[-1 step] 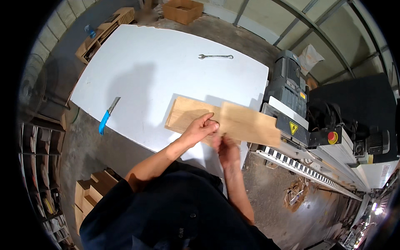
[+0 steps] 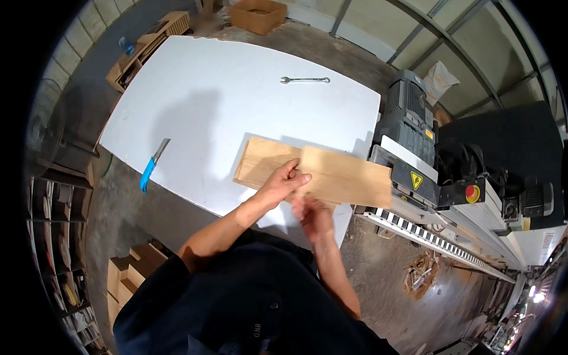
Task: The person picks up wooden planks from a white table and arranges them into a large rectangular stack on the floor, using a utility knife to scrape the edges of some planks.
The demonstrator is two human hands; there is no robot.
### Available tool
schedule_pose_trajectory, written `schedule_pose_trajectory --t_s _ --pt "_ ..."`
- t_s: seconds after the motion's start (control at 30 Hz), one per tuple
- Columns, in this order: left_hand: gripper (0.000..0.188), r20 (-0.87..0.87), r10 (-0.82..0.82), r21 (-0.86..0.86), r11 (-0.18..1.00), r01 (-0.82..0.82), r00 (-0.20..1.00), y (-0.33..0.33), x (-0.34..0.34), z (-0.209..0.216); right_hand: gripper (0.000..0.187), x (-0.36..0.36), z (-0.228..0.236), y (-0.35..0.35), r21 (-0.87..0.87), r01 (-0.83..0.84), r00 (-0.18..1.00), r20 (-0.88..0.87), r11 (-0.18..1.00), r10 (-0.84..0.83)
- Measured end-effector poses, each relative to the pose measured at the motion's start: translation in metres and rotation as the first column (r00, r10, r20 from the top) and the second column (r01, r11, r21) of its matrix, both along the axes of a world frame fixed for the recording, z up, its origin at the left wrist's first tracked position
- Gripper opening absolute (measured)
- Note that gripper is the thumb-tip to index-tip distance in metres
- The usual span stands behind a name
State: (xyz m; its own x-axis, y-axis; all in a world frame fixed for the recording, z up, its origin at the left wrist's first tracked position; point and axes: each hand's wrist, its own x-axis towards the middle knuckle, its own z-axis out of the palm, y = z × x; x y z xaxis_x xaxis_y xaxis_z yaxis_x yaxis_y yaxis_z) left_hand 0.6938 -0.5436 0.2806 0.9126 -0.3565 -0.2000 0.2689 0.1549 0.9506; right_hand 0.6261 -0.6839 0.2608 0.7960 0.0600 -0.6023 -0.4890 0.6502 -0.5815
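Observation:
Two light-brown wooden boards overlap at the near right of the white table. The lower board (image 2: 266, 155) lies on the tabletop, its left end showing. Above it, the upper board (image 2: 349, 177) reaches right toward the machine and looks slightly blurred. My left hand (image 2: 285, 182) is closed at the upper board's left end, thumb along its near corner; some of its fingers are hidden. Just under the board's near edge is my right hand (image 2: 315, 218), its fingers smeared by motion, so their hold cannot be made out.
On the white table (image 2: 195, 77) lie a wrench (image 2: 305, 80) and a blue-handled knife (image 2: 155, 165). At the right stands a machine with a grey motor (image 2: 405, 109), a red button (image 2: 472, 193) and a slatted rail (image 2: 438, 242). A cardboard box (image 2: 257, 16) sits beyond the table.
The upper board has shifted a little left over the lower one. My right hand has moved slightly left along with it; my left hand has barely moved.

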Motion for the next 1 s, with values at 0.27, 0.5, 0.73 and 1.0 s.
schedule_pose_trajectory --t_s 0.27,0.5,0.73,1.0 --pt "0.041 -0.063 0.179 -0.001 0.984 -0.179 0.982 0.057 0.003 0.005 0.023 -0.003 -0.008 -0.035 -0.025 0.245 0.969 0.034 0.969 -0.244" --pt "0.053 0.507 0.168 0.656 0.562 -0.505 0.845 0.104 0.011 -0.024 0.034 -0.026 -0.011 -0.082 -0.848 -0.055 0.984 0.044 0.527 0.174" --pt "0.063 -0.149 0.183 0.378 0.919 -0.115 0.972 0.098 0.028 -0.021 0.045 0.011 -0.047 -0.096 -0.898 0.107 0.971 0.187 0.427 0.151" --pt "0.051 -0.162 0.164 0.506 0.860 -0.061 0.973 0.098 0.043 -0.011 0.037 0.030 -0.026 -0.062 -0.641 0.065 0.989 0.141 0.765 0.034"
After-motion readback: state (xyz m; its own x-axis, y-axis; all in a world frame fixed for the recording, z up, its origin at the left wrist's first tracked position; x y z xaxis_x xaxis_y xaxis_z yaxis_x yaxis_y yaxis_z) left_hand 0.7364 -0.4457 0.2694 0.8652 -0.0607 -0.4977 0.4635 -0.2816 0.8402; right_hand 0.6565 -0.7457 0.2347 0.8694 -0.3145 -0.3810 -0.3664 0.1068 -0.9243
